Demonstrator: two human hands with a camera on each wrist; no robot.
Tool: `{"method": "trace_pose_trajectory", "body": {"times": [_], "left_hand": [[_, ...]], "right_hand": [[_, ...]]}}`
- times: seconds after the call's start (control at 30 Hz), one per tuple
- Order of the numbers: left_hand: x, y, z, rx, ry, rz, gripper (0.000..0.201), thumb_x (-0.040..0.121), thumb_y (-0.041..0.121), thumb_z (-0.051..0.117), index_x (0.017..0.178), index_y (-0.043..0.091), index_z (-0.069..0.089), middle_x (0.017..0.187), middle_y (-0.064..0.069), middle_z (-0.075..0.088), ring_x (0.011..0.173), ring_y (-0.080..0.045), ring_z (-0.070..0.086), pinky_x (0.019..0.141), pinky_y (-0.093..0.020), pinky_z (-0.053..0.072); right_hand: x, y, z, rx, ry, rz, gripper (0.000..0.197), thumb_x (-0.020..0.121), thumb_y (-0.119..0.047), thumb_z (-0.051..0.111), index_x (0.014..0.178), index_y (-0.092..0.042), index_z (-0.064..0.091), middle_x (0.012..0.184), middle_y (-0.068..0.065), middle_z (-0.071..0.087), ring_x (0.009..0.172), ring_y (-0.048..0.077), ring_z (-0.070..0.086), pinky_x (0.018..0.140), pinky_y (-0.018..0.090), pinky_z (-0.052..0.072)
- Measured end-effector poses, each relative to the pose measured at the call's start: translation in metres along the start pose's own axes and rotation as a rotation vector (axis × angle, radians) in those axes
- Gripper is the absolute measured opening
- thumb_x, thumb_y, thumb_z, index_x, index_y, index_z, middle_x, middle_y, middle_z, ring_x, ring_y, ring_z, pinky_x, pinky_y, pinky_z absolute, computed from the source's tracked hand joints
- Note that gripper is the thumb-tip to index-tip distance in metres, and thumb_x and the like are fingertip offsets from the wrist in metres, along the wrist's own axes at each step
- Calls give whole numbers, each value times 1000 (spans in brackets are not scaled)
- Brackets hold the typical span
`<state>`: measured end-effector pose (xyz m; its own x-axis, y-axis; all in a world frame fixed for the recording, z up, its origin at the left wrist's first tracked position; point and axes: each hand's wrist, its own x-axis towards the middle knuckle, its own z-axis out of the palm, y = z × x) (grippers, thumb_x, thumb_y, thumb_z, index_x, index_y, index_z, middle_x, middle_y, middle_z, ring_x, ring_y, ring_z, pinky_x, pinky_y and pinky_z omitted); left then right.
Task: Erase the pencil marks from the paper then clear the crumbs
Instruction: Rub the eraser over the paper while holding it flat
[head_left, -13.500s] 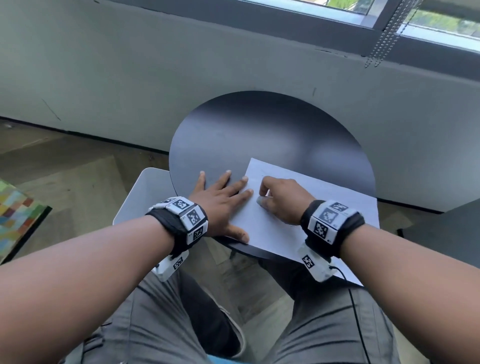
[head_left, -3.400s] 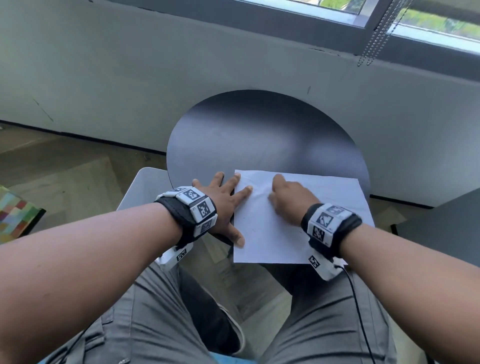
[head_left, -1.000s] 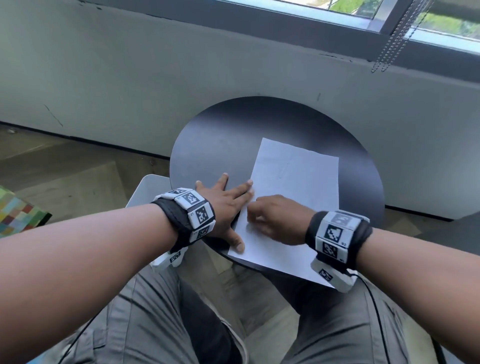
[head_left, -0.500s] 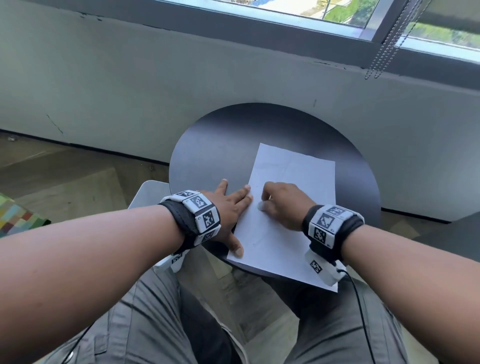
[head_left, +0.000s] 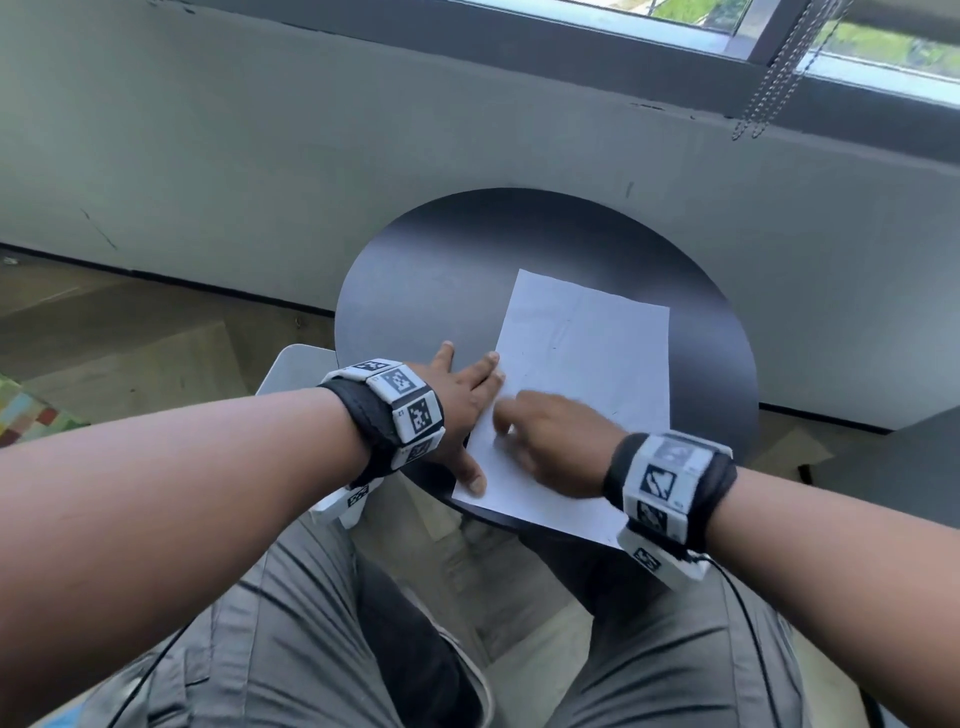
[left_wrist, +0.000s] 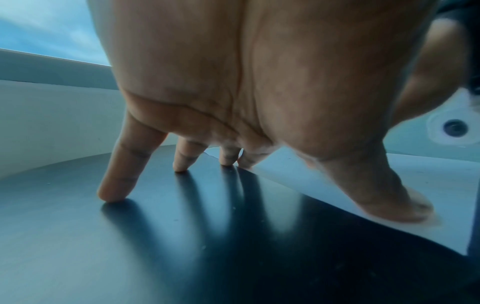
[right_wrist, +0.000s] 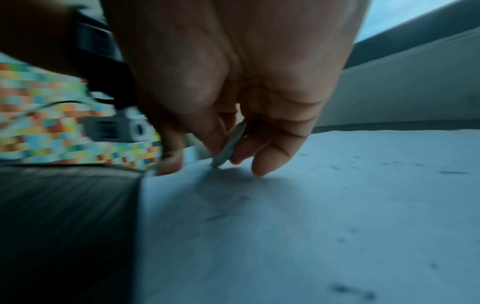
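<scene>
- Under the window a round black table (head_left: 426, 291) carries the paper (head_left: 587, 374), whose near edge hangs a little past the rim toward my lap.
- My left hand (head_left: 462, 400) lies spread and flat. Most fingertips rest on the table just beside the sheet's left edge, while my thumb (left_wrist: 389, 197) presses on the paper to pin it.
- My right hand (head_left: 550, 441) sits on the near left part of the sheet, fingers curled round a small pale eraser (right_wrist: 230, 144) whose tip touches the page.
- That hand is blurred in the head view, so I judge I am mid-stroke, though I can't be certain.
- Rubbing isn't done, I think. Faint pencil lines show on the far half, and dark flecks (right_wrist: 350, 290) are scattered near my wrist; whether those are marks or crumbs I can't tell.
- Left to do, as I read it, is finishing the remaining marks, then brushing the crumbs off, which hasn't started.
</scene>
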<state>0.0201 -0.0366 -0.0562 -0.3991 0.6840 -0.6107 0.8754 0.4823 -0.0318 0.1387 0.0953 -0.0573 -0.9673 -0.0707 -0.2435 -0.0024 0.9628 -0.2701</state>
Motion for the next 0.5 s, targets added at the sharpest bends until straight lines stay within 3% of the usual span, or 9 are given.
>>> {"method": "trace_pose_trajectory", "body": {"times": [0.07,0.1,0.23,0.4,0.47,0.5], "left_hand": [[0,0,-1,1,-8,-2,139,61,88,64,157,27,-18,163,17,-23,151,-39,-11,106,-64,36],[0,1,-1,2,-11,-2,139,62,88,64,157,27,-18,163,16,-24,151,-39,-11,106,-63,35],[-3,2,0,2,7,-5,141,61,86,67,157,27,-18,163,15,-23,151,-40,-12,108,-63,34],[-3,4,-1,-1,-9,-14,143,59,87,66,156,26,-20,163,14,-25,151,-41,-13,107,-65,34],[-3,4,-1,-3,-9,-11,142,60,87,66,156,27,-20,163,14,-25,151,-41,-13,107,-65,34],[-3,4,-1,-9,-7,-8,141,61,86,66,156,28,-19,163,14,-25,151,-41,-13,106,-66,34]], "right_hand": [[-12,-8,5,-10,-102,-114,19,98,-24,47,114,-17,53,106,5,55,95,23,50,77,34,38],[-9,-6,3,-22,-83,-110,19,98,-25,47,114,-16,54,107,5,55,96,24,51,78,34,39],[9,15,-6,-24,90,181,19,99,-31,47,112,-18,52,109,9,57,100,28,54,82,35,42],[-19,-18,5,-58,-110,-73,20,97,-22,47,115,-16,53,105,7,52,93,27,50,79,39,42],[-11,-11,2,-63,-69,-54,19,96,-21,49,115,-17,54,106,6,53,96,27,52,81,39,43],[-2,-2,-1,-41,-15,29,18,97,-22,49,114,-16,53,109,8,54,98,28,53,84,38,43]]}}
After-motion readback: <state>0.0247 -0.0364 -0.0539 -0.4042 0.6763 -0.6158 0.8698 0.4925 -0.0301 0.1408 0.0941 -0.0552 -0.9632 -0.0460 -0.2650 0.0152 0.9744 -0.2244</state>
